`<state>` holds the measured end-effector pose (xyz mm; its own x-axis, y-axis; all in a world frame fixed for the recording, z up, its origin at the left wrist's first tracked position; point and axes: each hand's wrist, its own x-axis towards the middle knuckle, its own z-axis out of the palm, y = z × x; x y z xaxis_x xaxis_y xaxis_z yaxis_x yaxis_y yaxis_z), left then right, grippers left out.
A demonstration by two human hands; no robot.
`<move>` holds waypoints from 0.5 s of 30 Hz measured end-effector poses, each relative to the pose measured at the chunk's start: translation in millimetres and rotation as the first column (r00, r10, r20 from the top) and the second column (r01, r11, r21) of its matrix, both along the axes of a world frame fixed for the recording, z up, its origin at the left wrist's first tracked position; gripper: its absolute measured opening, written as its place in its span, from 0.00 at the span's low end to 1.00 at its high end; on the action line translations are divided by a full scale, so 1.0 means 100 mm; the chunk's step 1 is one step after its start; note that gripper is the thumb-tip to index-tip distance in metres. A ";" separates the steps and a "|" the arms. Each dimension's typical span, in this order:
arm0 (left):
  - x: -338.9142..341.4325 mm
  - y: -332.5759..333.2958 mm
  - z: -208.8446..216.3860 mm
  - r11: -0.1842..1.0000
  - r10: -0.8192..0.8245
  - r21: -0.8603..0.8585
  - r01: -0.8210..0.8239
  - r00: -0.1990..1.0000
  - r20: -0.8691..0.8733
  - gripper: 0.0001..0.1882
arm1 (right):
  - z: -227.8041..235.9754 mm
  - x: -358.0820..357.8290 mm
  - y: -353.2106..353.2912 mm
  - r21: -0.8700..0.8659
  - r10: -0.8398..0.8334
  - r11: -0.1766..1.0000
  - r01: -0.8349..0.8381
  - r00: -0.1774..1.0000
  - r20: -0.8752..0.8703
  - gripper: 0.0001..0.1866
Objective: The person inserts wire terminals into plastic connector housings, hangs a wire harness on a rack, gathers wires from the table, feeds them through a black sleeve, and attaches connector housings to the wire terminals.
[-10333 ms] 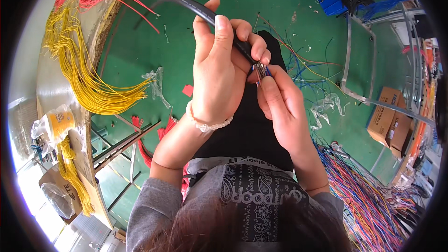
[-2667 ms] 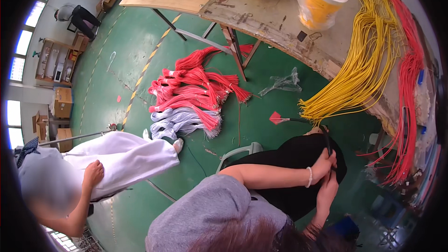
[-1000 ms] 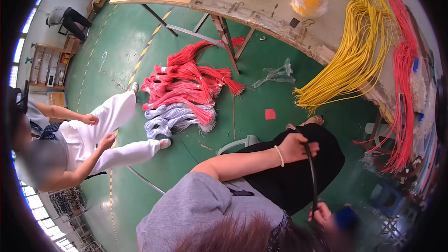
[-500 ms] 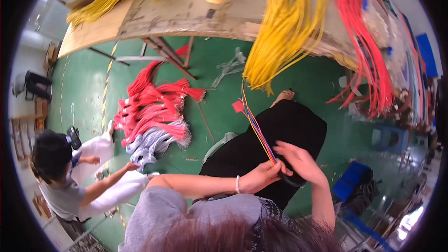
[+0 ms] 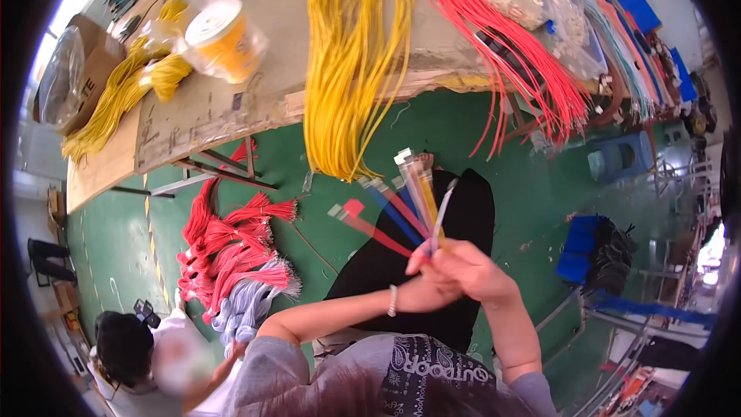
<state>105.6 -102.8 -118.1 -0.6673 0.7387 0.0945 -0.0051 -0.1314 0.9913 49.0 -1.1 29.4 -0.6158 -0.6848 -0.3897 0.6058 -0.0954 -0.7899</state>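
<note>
Above my lap, a wire harness (image 5: 400,216) of red, blue, yellow and pale wires fans out, blurred, away from my hands. Small white connector ends tip several of its wires, and a red tag-like piece (image 5: 353,208) shows on the left side. My left hand (image 5: 427,293), with a beaded bracelet at the wrist, is closed at the base of the fan, partly hidden under the other hand. Over it, my right hand (image 5: 472,269) is closed on the wires where they come together. Beyond the fan, long yellow wires (image 5: 340,131) hang off the table edge.
On the wooden table (image 5: 270,108) lie red wires (image 5: 532,81), bagged parts (image 5: 513,0) and a bagged yellow cup (image 5: 224,38). Red wire bundles (image 5: 224,255) are piled on the green floor at left, near a seated person (image 5: 123,347). A blue bin (image 5: 579,251) stands right.
My right hand has gone from open beside the wires to closed on them, against my left. The harness has fanned out, its connector ends now pointing away. The view has shifted rightward.
</note>
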 end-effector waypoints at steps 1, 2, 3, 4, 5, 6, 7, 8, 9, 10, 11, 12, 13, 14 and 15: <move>-0.20 -0.09 -0.05 0.994 0.044 -0.100 -0.040 0.998 0.040 0.12 | -0.01 0.01 0.12 -0.035 -0.124 0.992 0.123 0.992 -0.010 0.18; -0.44 -0.21 0.09 0.945 0.297 -0.175 -0.275 0.948 0.114 0.13 | -0.04 0.03 0.25 -0.063 -0.266 0.962 0.265 0.964 -0.014 0.18; -0.59 -0.39 -0.24 0.859 0.450 -0.268 -0.437 0.893 -0.014 0.14 | -0.05 0.01 0.36 -0.063 -0.287 0.957 0.284 0.957 -0.038 0.18; -0.75 -0.52 -0.50 0.750 0.541 -0.364 -0.553 0.829 -0.145 0.14 | -0.04 0.05 0.49 -0.048 -0.345 0.938 0.342 0.938 -0.047 0.18; -0.80 -0.83 -1.21 0.664 0.642 -0.376 -0.646 0.751 -0.155 0.15 | -0.01 0.03 0.56 -0.056 -0.351 0.936 0.348 0.935 -0.055 0.19; -0.76 -1.08 -1.65 0.565 0.568 -0.638 -0.523 0.807 -0.159 0.16 | -0.03 0.02 0.69 -0.058 -0.366 0.930 0.363 0.929 -0.058 0.19; -0.58 -1.81 -2.46 0.304 0.031 -0.934 -0.186 0.982 -0.186 0.20 | 0.01 -0.04 0.70 -0.102 -0.347 0.935 0.340 0.936 -0.064 0.19; -0.43 -1.78 -2.76 0.376 0.296 -0.903 0.207 0.897 0.329 0.22 | -0.02 -0.01 0.88 -0.037 -0.351 0.936 0.350 0.927 -0.133 0.18; -0.66 -1.63 -2.72 0.373 0.257 -0.901 0.221 0.908 0.330 0.22 | -0.12 -0.05 1.06 0.021 -0.345 0.934 0.356 0.918 -0.197 0.18; -0.86 -1.38 -2.72 0.394 0.241 -0.890 0.232 0.908 0.343 0.22 | -0.23 -0.05 1.25 0.047 -0.337 0.936 0.350 0.925 -0.175 0.18; -1.20 -1.18 -2.76 0.420 0.241 -0.883 0.211 0.912 0.333 0.22 | -0.24 -0.12 1.39 0.045 -0.295 0.951 0.307 0.939 -0.175 0.16; -1.54 -0.97 -2.81 0.447 0.244 -0.873 0.193 0.913 0.327 0.22 | -0.26 -0.13 1.45 0.063 -0.356 0.929 0.365 0.927 -0.118 0.22; -1.90 -0.68 -2.86 0.483 0.233 -0.857 0.180 0.917 0.324 0.22 | -0.36 -0.16 1.61 0.071 -0.334 0.937 0.343 0.936 -0.108 0.21; -2.11 -0.46 -2.92 0.510 0.219 -0.839 0.188 0.915 0.339 0.22 | -0.47 -0.16 1.78 0.027 -0.287 0.957 0.288 0.957 -0.041 0.18; -2.32 -0.26 -2.99 0.537 0.210 -0.821 0.196 0.911 0.355 0.22 | -0.61 -0.22 1.92 0.060 -0.246 0.967 0.246 0.969 -0.008 0.15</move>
<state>-126.3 -129.2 -417.0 -0.4971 0.3335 -0.8010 -0.3903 0.7386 0.5497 27.4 191.4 -31.2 -0.7629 -0.4870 -0.4253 0.5691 -0.1936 -0.7991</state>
